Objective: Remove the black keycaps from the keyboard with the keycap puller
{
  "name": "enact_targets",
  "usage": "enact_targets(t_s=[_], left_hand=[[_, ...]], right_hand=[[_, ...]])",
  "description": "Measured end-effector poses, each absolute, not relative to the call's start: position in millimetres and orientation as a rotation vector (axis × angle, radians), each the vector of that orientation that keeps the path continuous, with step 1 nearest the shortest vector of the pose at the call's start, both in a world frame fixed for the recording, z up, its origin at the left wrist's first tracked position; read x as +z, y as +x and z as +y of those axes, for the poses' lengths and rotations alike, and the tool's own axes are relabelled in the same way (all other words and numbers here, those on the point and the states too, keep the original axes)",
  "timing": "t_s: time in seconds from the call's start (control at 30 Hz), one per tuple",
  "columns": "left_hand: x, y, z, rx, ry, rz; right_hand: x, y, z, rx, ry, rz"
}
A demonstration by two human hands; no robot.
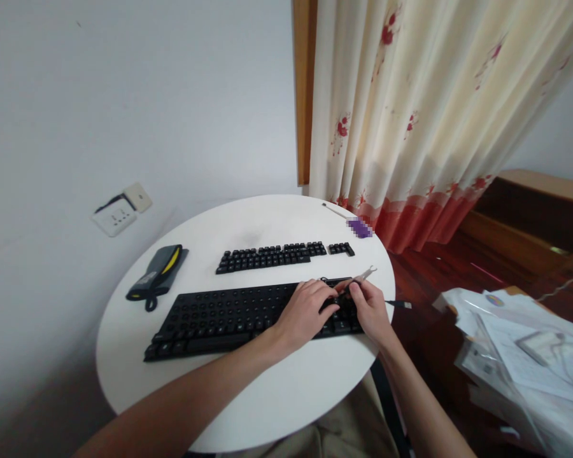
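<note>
Room: looks like home from here
Curtain (pixel 430 127): floral, cream-and-red
Floor (pixel 424 273): reddish wood
Wall (pixel 195 108): plain white, socket (pixel 116 219)

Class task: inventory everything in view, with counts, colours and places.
table: one, white, centre
keyboard: one, black, on table
loose keycaps: many, black, beyond keyboard
pouch: one, grey-yellow, table's left
forked tool: one, metallic, table's right
plug: one, black-silver, table's right edge
stick: one, purple-ended, table's far right
wall: one, pale, left
wall plates: two, pale, on wall
curtain: one, cream-red, back
post: one, brown, beside curtain
cabinet: one, brown, right
floor: one, dark red, right
papers: several, white, lower right
trousers: one pair, khaki, bottom
left hand: one, bare, over keyboard
right hand: one, bare, holding forked tool
</note>
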State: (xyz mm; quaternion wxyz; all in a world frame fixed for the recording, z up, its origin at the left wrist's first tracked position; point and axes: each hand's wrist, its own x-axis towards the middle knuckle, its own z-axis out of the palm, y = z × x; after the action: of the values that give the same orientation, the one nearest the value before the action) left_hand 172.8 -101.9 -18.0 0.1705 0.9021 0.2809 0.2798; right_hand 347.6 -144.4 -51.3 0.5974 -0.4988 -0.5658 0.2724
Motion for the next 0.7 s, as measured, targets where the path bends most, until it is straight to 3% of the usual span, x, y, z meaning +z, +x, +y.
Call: enact_targets(t_s=[0.43, 0.7], left_hand=[[-8.8, 165.7, -97.9, 0.767, 2.998, 0.623], [-10.4, 166.5, -100.2, 0.794, 2.901, 0.590]], right_hand=[[-51.8, 350.4, -144.2, 0.616, -1.163, -1.345], [-47.3, 348.4, -144.6, 0.681, -1.134, -1.280]])
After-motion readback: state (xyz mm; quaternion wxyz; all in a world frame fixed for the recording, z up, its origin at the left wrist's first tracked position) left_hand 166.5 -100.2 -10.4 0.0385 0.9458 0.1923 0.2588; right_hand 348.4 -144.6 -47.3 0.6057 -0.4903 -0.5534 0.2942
